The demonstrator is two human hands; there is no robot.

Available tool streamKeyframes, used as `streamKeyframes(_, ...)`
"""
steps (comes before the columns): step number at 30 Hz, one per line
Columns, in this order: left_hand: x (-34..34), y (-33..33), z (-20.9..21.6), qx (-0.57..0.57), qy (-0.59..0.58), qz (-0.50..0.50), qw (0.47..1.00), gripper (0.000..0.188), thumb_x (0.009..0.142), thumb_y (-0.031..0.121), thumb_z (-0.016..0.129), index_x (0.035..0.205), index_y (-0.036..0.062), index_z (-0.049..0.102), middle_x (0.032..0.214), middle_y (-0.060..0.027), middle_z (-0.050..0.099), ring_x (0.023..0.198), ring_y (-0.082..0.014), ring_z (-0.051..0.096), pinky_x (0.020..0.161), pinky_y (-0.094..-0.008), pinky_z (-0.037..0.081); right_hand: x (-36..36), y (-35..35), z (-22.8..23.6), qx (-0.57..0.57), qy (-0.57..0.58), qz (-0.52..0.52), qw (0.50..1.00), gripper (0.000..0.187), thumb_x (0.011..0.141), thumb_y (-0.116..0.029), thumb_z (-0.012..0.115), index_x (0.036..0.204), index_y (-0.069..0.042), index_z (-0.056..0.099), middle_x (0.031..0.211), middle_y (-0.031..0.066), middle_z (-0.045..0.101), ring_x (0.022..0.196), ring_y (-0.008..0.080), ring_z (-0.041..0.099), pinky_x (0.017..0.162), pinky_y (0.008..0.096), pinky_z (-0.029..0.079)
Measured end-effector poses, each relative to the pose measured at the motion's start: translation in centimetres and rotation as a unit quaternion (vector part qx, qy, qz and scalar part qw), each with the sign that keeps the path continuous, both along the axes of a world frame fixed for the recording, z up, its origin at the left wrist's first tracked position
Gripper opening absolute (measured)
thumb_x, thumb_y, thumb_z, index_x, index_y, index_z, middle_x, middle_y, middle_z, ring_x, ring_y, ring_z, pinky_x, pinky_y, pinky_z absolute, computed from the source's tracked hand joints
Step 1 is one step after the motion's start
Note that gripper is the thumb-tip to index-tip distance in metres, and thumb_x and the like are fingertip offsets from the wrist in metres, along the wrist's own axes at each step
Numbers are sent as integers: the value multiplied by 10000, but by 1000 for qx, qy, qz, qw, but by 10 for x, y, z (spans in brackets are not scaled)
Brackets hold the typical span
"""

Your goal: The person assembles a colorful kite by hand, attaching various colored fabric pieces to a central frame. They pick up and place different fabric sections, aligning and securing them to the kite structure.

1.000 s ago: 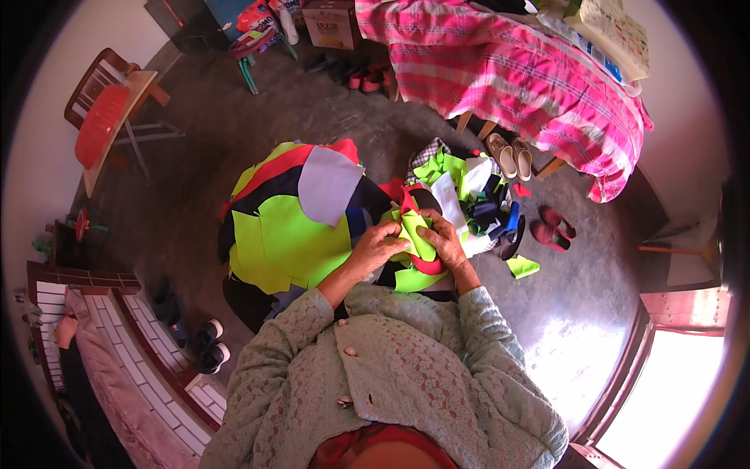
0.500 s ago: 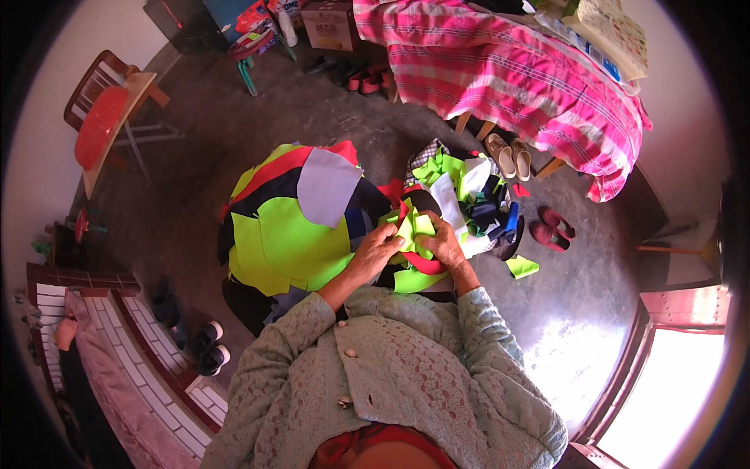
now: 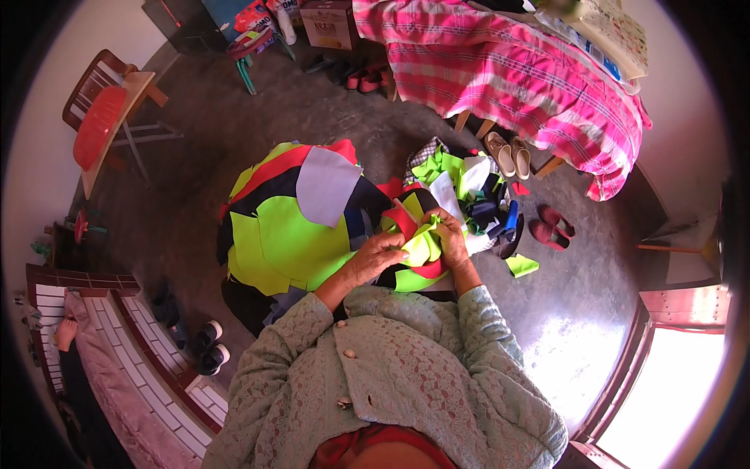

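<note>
My right hand [image 3: 451,239] pinches a crumpled neon yellow-green fabric scrap [image 3: 423,245] above my lap. At the scrap's left side, my left hand [image 3: 377,256] is closed on it with thumb and fingers. A red scrap [image 3: 401,220] shows just beyond my left fingers, and part of another red piece lies under the neon one. On my left sits a large rounded heap of fabric pieces, with a grey piece [image 3: 328,187] and a broad neon piece [image 3: 301,238] on top. Beyond my right hand is a pile of mixed scraps [image 3: 473,195] in green, white and dark blue.
A loose green scrap [image 3: 522,266] and maroon shoes [image 3: 553,229] lie on the floor at right. A pink plaid cloth [image 3: 500,70] drapes a table at the back. A wooden chair [image 3: 94,90] stands far left; another person's hand [image 3: 67,334] shows at the left edge.
The neon scrap has been turned and bunched between my hands. My right hand has shifted slightly up, and more of the red scrap shows beside my left fingers.
</note>
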State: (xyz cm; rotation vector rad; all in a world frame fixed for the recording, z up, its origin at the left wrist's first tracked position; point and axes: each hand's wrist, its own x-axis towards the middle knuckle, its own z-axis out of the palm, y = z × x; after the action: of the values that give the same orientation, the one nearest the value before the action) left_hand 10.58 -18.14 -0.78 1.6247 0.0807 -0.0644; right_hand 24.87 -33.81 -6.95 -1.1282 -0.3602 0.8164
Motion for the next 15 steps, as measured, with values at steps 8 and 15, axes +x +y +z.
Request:
streamKeyframes(8,2,-11,1,221,-52,-31,973,193,747,147,622,912,55,583,976,-187,462,941,-334,496,825,-400,406,2,3,8,-75,30,-26,996,517,842,-519,564,956,-16,605,835,33,607,744,125,561,700,250,459)
streamKeyframes(15,8,-19,-9,264,-152,-9,952,186,774,182,619,925,74,624,969,-164,480,932,-305,494,805,-399,403,9,11,34,-4,-98,97,990,449,739,-316,751,1014,-54,511,926,9,534,822,104,501,684,248,418)
